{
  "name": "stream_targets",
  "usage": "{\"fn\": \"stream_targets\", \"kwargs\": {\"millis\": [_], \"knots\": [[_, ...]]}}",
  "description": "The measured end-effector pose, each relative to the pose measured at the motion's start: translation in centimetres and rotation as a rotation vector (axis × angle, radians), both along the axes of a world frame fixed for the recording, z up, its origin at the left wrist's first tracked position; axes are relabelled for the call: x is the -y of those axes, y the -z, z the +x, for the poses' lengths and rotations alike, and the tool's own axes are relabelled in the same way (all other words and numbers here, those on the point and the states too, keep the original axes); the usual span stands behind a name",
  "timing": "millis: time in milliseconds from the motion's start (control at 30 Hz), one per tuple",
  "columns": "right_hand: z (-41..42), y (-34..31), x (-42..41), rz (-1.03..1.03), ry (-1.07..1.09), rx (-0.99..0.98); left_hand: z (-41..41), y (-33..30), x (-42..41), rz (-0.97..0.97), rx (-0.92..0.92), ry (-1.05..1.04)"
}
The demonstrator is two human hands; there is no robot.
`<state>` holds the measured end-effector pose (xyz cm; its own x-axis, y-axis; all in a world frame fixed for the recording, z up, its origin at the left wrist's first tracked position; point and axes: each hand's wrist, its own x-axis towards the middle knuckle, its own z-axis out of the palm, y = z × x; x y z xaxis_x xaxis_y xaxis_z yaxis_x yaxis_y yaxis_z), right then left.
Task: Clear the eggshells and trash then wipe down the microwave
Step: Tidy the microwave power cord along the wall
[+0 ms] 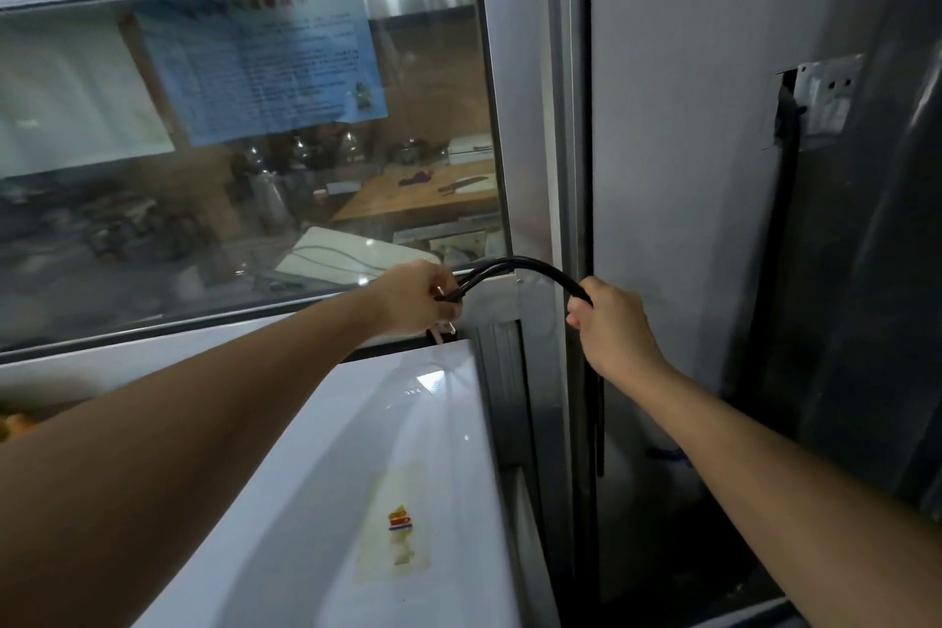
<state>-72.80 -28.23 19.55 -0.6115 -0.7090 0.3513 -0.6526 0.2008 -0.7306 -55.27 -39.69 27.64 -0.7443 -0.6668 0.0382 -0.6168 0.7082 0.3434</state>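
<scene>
The white microwave point(357, 474) fills the lower middle of the head view, seen from above; its glossy top carries a small worn sticker point(400, 523). A black power cord point(525, 265) arches above its back right corner. My left hand point(418, 296) grips the cord's left end near the plug, just behind the microwave. My right hand point(609, 326) grips the cord further right, in front of the grey wall. No eggshells or trash show in view.
A large glass window point(255, 143) with a blue notice point(265, 61) stands behind the microwave, a kitchen visible through it. A metal window frame point(566, 168) runs upright on the right. A wall socket point(826, 102) sits high on the right wall, beside a dark panel.
</scene>
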Motion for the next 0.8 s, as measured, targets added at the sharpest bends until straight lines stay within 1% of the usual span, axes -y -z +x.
{"fn": "stream_targets", "kwargs": {"millis": [67, 133, 233, 367, 533, 633, 700, 800], "knots": [[-0.2, 0.4, 0.0, 0.008, -0.009, -0.006, 0.4, -0.2, 0.3, 0.051, 0.020, 0.032], [-0.5, 0.8, 0.0, 0.034, -0.020, -0.002, 0.6, -0.3, 0.4, 0.060, 0.022, 0.052], [-0.9, 1.1, -0.3, 0.117, -0.039, -0.013, 0.7, -0.4, 0.5, 0.020, -0.004, 0.064], [-1.5, 1.0, -1.2, 0.205, -0.089, -0.012, 0.5, 0.0, 0.4, -0.089, -0.016, 0.047], [-1.3, 0.9, -1.7, 0.221, -0.085, 0.035, 0.4, 0.4, 0.4, -0.123, -0.081, 0.026], [-1.2, 0.7, -1.3, 0.222, -0.036, 0.056, 0.3, 0.2, 0.5, -0.150, -0.067, 0.015], [-1.1, 0.6, -0.8, 0.243, -0.005, 0.039, 0.3, 0.2, 0.6, -0.232, -0.008, 0.012], [-0.6, 0.8, 0.3, 0.260, 0.053, 0.026, 0.3, 0.3, 0.8, -0.417, 0.085, -0.012]]}}
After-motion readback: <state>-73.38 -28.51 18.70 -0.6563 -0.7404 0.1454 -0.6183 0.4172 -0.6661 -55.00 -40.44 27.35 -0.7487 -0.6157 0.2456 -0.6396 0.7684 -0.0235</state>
